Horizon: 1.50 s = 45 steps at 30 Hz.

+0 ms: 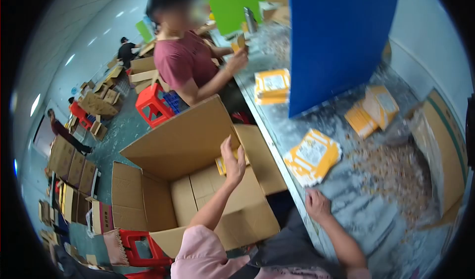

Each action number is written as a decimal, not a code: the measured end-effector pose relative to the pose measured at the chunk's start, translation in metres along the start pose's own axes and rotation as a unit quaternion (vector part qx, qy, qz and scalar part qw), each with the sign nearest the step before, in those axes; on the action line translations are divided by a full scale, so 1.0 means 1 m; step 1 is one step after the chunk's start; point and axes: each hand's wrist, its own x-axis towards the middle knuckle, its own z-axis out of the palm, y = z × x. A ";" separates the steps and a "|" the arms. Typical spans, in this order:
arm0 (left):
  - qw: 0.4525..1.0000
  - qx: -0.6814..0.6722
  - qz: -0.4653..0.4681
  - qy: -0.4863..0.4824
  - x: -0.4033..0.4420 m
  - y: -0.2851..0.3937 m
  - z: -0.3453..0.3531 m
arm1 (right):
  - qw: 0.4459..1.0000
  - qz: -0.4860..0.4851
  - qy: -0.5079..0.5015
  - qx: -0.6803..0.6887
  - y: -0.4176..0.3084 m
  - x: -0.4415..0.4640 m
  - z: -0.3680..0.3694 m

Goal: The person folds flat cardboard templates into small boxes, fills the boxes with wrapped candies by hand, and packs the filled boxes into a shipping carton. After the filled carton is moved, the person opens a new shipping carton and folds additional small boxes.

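Note:
My left hand (233, 161) is raised over a large open cardboard box (173, 145), fingers stretched out and nothing visible in them. Just below it, inside the box, lies a yellow-and-white packet (220, 166), partly hidden by the hand. My right hand (318, 205) rests on the marbled tabletop (356, 204) with its fingers curled and no object showing in them. Right above that hand is a fanned pile of flat yellow-and-white printed packets (312, 156).
A blue divider panel (336, 46) stands on the table. More packets (272, 86) lie beside it. Small brown pieces (391, 175) spill from a plastic-lined carton (448, 150) at right. Across the box, a person (185, 61) handles a yellow packet. Red stools (151, 103) stand left.

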 end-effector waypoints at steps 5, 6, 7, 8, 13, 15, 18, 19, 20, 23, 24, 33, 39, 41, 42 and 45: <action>0.981 0.001 0.111 -0.158 -0.008 0.063 0.049 | 0.971 0.124 0.080 0.188 0.017 -0.001 0.000; 0.977 0.001 0.121 -0.176 -0.009 0.066 0.066 | 0.954 0.176 0.126 0.206 0.022 0.002 -0.001; 0.973 0.003 0.132 -0.191 -0.010 0.068 0.082 | 0.939 0.212 0.134 0.236 0.026 0.009 -0.011; 0.970 0.007 0.121 -0.210 -0.009 0.070 0.099 | 0.938 0.223 0.162 0.211 0.036 0.016 -0.012; 0.923 0.126 0.065 -0.357 -0.004 0.088 0.165 | 0.935 0.287 0.112 0.177 0.062 0.062 -0.024; 0.910 0.116 0.020 -0.398 -0.002 0.088 0.179 | 0.933 0.311 0.082 0.160 0.063 0.073 -0.022; 0.927 0.044 -0.025 -0.372 -0.011 0.071 0.196 | 0.926 0.339 0.077 0.149 0.052 0.081 -0.019; 0.931 0.046 -0.019 -0.362 -0.014 0.070 0.197 | 0.926 0.341 0.076 0.142 0.051 0.082 -0.017; 0.935 0.048 -0.014 -0.352 -0.019 0.069 0.197 | 0.926 0.344 0.074 0.135 0.050 0.082 -0.016; 0.939 0.044 -0.009 -0.340 -0.023 0.070 0.196 | 0.934 0.340 0.056 0.093 0.041 0.083 -0.018; 0.940 0.040 -0.009 -0.340 -0.024 0.069 0.195 | 0.937 0.337 0.048 0.075 0.035 0.083 -0.022; 0.964 -0.115 -0.034 -0.239 -0.024 0.103 0.163 | 0.915 0.256 0.179 0.255 0.007 0.085 -0.042; 0.877 -0.320 -0.120 -0.337 -0.067 0.187 0.092 | 0.768 0.260 0.163 0.562 0.009 0.024 -0.089; 0.862 -0.319 -0.084 -0.384 -0.104 0.196 0.084 | 0.754 0.275 0.178 0.570 0.008 -0.009 -0.105; 0.856 -0.368 -0.081 -0.354 -0.128 0.208 0.085 | 0.729 0.293 0.185 0.590 0.011 -0.028 -0.104; 0.821 -0.368 -0.096 -0.426 -0.157 0.227 0.070 | 0.675 0.337 0.172 0.634 -0.007 -0.075 -0.124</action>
